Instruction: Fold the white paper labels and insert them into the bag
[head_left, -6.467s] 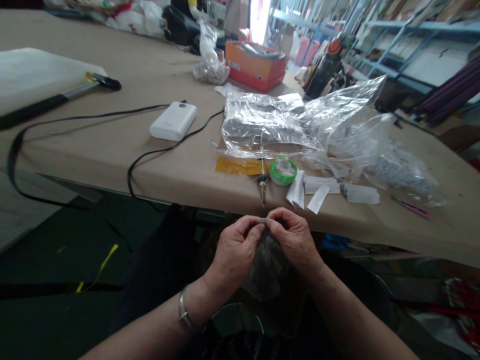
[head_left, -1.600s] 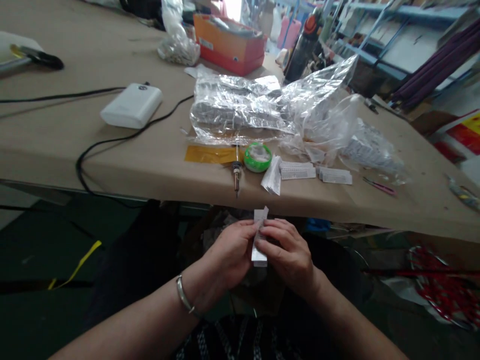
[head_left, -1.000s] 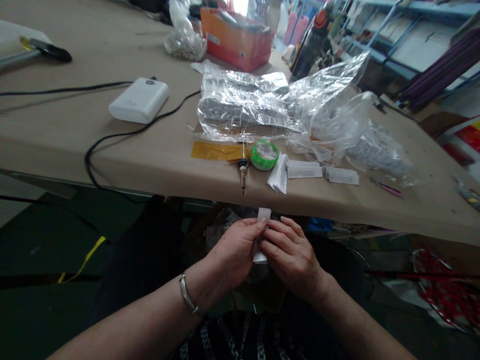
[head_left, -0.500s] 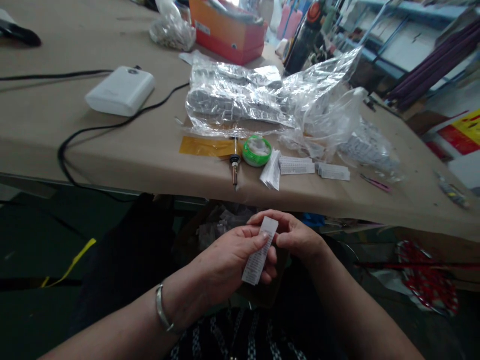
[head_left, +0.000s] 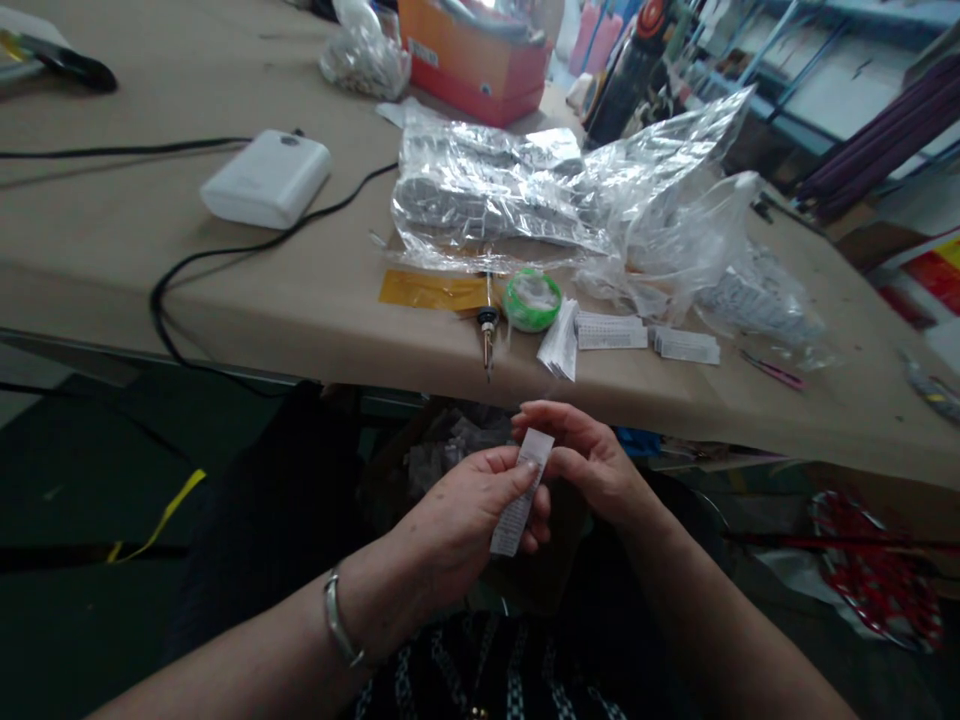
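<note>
My left hand (head_left: 469, 510) grips a narrow white label (head_left: 517, 515) printed with small text, its thumb pressed flat on the front. Whether it is one label or a thin stack, I cannot tell. My right hand (head_left: 592, 460) is beside the label's upper end, fingers curved and parted from the thumb, with nothing visible in it; some fingertips are hidden behind the label. On the table edge ahead lie a fanned bunch of white labels (head_left: 559, 342), a stack of printed labels (head_left: 612, 331) and another stack (head_left: 686, 345).
A soldering iron (head_left: 487, 335) points toward me beside a green-rimmed roll (head_left: 532, 300) and amber film (head_left: 427, 290). Behind them lie clear plastic bags (head_left: 495, 190). A white power bank (head_left: 266, 180) and black cable (head_left: 187, 262) are left; pink tweezers (head_left: 774, 370) lie right.
My right hand has loosened, its thumb and fingers spreading a little wider near the label. The left hand keeps its hold. The table has shifted slightly rightward in view.
</note>
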